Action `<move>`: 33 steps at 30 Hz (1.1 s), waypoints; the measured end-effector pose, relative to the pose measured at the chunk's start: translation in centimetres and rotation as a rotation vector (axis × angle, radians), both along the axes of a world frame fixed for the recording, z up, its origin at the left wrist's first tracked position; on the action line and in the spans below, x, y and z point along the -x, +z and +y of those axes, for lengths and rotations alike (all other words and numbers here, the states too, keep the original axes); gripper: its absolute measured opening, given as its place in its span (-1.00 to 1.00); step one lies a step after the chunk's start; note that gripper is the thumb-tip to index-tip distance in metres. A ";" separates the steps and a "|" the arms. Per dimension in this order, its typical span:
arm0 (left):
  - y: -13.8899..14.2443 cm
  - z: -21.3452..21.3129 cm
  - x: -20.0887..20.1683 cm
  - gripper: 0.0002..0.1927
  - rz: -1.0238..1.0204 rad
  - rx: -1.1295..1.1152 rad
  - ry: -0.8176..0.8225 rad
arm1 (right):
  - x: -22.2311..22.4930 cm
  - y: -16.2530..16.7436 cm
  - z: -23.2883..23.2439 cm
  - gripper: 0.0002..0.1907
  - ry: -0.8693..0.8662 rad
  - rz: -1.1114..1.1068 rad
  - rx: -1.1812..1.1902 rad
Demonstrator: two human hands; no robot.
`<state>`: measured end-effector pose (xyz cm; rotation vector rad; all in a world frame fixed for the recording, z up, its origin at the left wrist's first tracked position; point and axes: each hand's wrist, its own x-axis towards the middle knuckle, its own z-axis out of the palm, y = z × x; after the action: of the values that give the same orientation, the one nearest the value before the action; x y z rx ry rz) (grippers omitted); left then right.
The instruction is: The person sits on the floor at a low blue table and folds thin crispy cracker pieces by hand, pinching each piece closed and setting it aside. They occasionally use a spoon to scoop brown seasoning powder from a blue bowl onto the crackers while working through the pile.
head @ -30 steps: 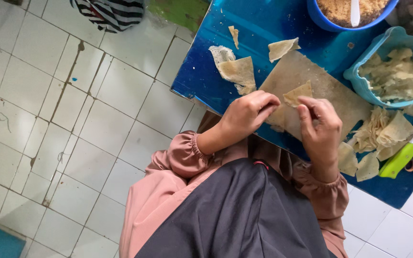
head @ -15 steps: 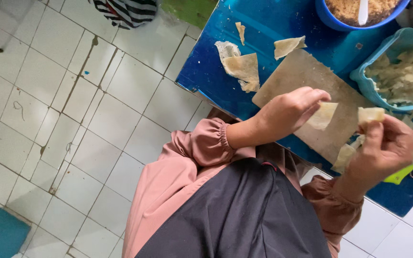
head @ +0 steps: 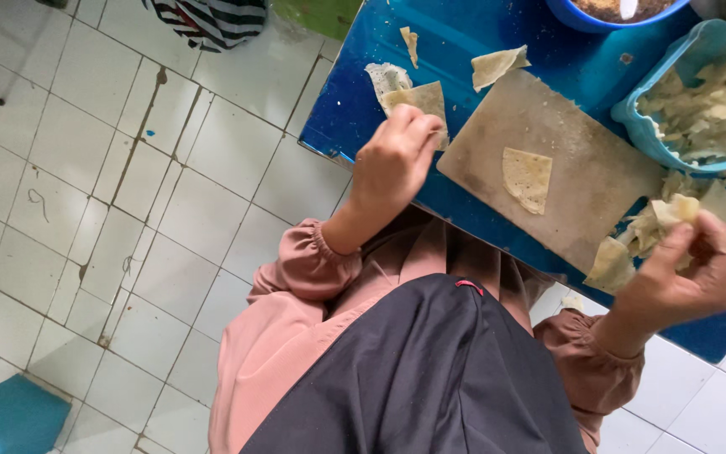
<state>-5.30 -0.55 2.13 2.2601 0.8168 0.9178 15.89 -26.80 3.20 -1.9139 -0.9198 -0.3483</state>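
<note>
My left hand (head: 392,164) is curled at the near left corner of the blue table (head: 464,34), its fingertips pinched on the corner of a pale dough wrapper (head: 413,99) from a small stack. My right hand (head: 699,269) is out to the right, closed around a folded dough piece (head: 682,208). Between the hands lies a wooden board (head: 581,160) with one triangular wrapper (head: 527,176) flat on it. My lap, in pink sleeves and dark cloth, fills the bottom of the view.
A light blue tub (head: 644,139) of folded dough pieces stands at the right, and a dark blue bowl (head: 590,17) of filling at the top. Loose wrappers (head: 497,65) lie on the table, more folded pieces (head: 623,252) near my right hand. White tiled floor (head: 86,168) spreads left.
My left hand has left the board and gone left to the wrapper stack. My right hand has carried the folded piece to the right. One wrapper now lies uncovered on the board.
</note>
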 end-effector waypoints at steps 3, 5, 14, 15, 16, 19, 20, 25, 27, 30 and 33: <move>-0.5 1.2 1.3 -0.82 0.024 0.022 -0.030 | 0.2 -0.6 1.2 -0.77 0.025 -0.162 0.268; -0.9 1.5 1.5 -0.82 0.027 0.009 -0.069 | 0.5 -0.8 2.1 -0.82 0.106 -0.113 0.355; -1.3 1.2 0.3 -0.90 -0.167 0.334 -0.165 | 2.0 1.4 3.3 -0.85 0.057 0.026 0.132; -1.2 1.2 0.1 -0.88 -0.190 0.406 -0.179 | 2.6 1.5 3.7 -0.86 0.095 0.055 0.133; -1.2 1.2 0.0 -0.86 -0.214 0.475 -0.193 | 3.2 1.6 4.2 -0.87 0.135 0.083 0.130; -1.0 0.8 -0.5 -0.82 -0.243 0.701 -0.308 | 5.0 1.8 6.1 -0.88 0.292 0.252 0.084; -0.9 0.6 -0.7 -0.81 -0.218 0.733 -0.348 | 5.7 1.7 6.8 -0.88 0.349 0.323 0.062; -1.2 -1.5 -2.1 -0.78 -0.123 0.943 -0.566 | 6.9 1.1 9.2 -0.72 0.582 0.965 -0.024; -1.3 -2.1 -2.4 -0.77 -0.171 0.966 -0.614 | 7.0 0.8 9.2 -0.85 0.511 0.957 -0.050; -1.2 -3.1 -2.8 -0.79 -0.154 0.867 -0.579 | 7.1 0.4 8.4 -0.92 0.380 0.913 -0.020; -1.1 -3.8 -3.1 -0.81 -0.138 0.619 -0.484 | 7.4 0.2 7.7 -0.93 0.336 0.751 0.020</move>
<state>-2.16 -4.33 1.04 1.7087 0.3839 0.4937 8.46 -19.09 3.42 -1.6596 -0.6997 0.5506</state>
